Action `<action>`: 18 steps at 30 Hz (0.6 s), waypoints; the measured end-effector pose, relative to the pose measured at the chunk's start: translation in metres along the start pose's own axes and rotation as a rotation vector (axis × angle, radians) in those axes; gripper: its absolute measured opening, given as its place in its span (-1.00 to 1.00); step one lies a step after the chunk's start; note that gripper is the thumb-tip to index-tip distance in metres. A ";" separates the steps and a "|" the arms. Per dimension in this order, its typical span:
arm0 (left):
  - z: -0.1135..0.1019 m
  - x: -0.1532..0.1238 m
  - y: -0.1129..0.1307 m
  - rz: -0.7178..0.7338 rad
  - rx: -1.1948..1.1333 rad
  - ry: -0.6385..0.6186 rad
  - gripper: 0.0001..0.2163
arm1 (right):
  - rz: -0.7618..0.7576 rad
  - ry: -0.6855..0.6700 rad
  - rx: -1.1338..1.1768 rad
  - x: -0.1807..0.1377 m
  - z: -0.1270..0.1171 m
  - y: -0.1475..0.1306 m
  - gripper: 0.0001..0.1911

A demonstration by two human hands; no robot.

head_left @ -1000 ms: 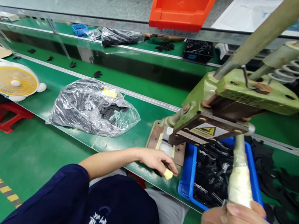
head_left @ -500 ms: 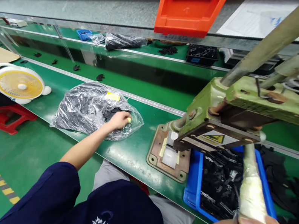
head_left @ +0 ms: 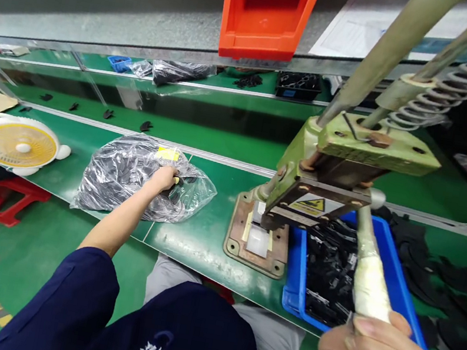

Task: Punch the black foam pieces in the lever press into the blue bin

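Bag (head_left: 129, 172), clear plastic (rather crinkled)

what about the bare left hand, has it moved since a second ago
Yes: the bare left hand went left, away from the green metal press, to the crumpled clear plastic bag.

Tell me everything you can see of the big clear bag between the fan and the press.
The bag looks like thin, crinkled, glossy plastic, bulging with dark parts. It lies on the green bench, between the fan and the press, its slack end spread toward the press. A yellow label shows near its far edge. The left hand is at that slack end; whether its fingers hold anything is hidden.
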State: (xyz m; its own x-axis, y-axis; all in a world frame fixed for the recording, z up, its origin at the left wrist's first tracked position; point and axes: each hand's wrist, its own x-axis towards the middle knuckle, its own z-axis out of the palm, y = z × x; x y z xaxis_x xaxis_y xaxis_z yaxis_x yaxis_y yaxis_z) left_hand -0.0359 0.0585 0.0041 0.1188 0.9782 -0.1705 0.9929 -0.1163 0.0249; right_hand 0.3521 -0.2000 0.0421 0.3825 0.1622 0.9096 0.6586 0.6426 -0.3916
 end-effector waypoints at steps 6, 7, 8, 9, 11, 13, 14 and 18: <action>-0.006 -0.001 -0.007 0.025 -0.003 -0.034 -0.74 | -0.119 0.057 0.114 0.004 0.009 -0.009 -0.65; -0.010 -0.001 -0.007 0.023 -0.009 -0.038 -0.76 | -0.084 0.051 0.104 0.002 0.009 -0.011 -0.64; -0.014 -0.002 -0.007 0.028 -0.007 -0.044 -0.78 | -0.063 0.049 0.097 0.001 0.008 -0.013 -0.65; -0.018 -0.004 -0.006 0.037 -0.012 -0.043 -0.81 | -0.054 0.044 0.094 0.000 0.007 -0.015 -0.67; -0.026 -0.011 0.000 0.064 -0.105 -0.011 -0.86 | -0.048 0.039 0.098 -0.001 0.005 -0.018 -0.71; -0.029 -0.022 0.016 0.116 -0.367 0.022 -0.88 | -0.045 0.018 0.111 -0.002 0.003 -0.019 -0.73; -0.028 -0.029 0.028 0.151 -0.544 0.017 -0.87 | -0.041 0.013 0.115 -0.001 0.003 -0.019 -0.73; -0.015 -0.059 0.095 0.287 -1.092 -0.176 -0.72 | -0.015 0.000 0.113 -0.001 0.001 -0.019 -0.73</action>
State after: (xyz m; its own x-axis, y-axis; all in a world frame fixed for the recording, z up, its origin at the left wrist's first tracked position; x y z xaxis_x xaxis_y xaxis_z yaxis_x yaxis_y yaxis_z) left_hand 0.0516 -0.0077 0.0309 0.4248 0.8922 -0.1535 0.4051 -0.0357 0.9136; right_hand 0.3382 -0.2113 0.0486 0.3732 0.1526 0.9151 0.5869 0.7251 -0.3602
